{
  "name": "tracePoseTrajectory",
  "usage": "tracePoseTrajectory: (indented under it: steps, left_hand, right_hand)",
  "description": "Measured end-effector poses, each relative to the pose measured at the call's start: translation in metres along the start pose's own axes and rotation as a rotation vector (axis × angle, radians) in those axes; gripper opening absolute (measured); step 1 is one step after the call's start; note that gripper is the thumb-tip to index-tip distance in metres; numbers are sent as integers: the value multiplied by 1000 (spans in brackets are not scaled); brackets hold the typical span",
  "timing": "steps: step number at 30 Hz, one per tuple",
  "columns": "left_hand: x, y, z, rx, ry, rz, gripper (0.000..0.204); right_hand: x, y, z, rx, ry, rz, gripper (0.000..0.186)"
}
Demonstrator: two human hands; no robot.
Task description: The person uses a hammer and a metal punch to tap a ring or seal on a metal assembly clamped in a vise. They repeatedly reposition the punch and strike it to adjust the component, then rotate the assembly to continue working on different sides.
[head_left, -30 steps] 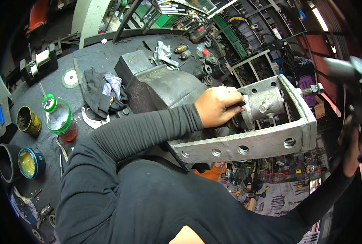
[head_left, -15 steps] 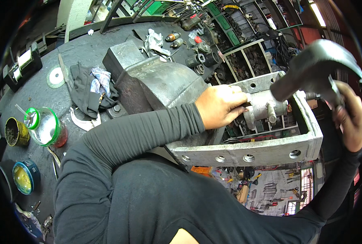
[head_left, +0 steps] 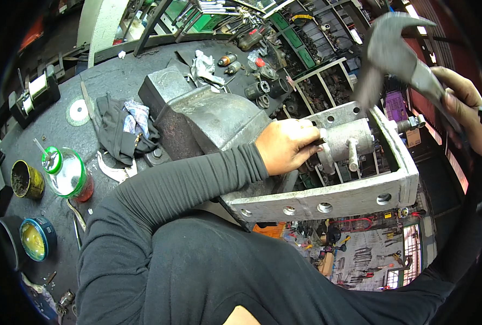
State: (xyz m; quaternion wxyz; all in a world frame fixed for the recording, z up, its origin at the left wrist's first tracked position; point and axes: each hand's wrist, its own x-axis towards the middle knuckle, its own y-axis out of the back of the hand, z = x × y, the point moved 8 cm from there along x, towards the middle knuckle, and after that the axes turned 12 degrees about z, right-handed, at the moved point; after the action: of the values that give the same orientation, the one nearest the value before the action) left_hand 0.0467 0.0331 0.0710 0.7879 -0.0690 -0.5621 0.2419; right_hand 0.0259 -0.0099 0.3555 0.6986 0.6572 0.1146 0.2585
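Note:
My right hand (head_left: pixel 465 103) grips a claw hammer (head_left: pixel 390 50) by its handle, with the head raised above the far right of a pale metal frame (head_left: pixel 355 190). The hammer's striking end is blurred. Inside the frame lies a grey metal cylinder (head_left: pixel 346 140) with a short cross pin (head_left: pixel 353 155) sticking out. My left hand (head_left: pixel 287 146) is closed at the cylinder's left end, thumb and fingers pinched around something small and dark, mostly hidden by the fingers. A threaded rod (head_left: pixel 405 126) passes out through the frame's right end.
A heavy metal block (head_left: pixel 222 111) adjoins the frame on the left. On the dark workbench lie a black cloth (head_left: pixel 116 132), a cutting disc (head_left: pixel 79 111), a green-rimmed jar (head_left: pixel 67 179), a yellow pot (head_left: pixel 27 180) and a grease tub (head_left: pixel 35 238). Shelves of parts (head_left: pixel 328 81) stand beyond.
The hammer has risen away from the cylinder, and my right hand has moved up with it. My left hand stays at the cylinder's left end. The view has shifted slightly.

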Motion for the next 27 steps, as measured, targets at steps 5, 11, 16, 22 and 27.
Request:
tracePoseTrajectory:
  steps: [5,11,16,22,27]
  left_hand:
    - [-3,-2,2,-12,-16,-21,17]
    - [-1,0,-2,-28,3,-8,15]
    - [1,1,-2,-35,24,-20,16]
    - [1,0,-5,-38,32,0,17]
    - [-1,-1,-7,-28,49,-12,16]
  right_hand:
    - [-14,-50,-21,-125,-88,-264,55]
    - [-8,-27,-13,-15,-89,-158,57]
    - [-16,-49,-20,-91,96,-365,57]
    - [-16,-46,1,69,86,-74,43]
    - [-22,-59,-39,-212,626,-58,41]
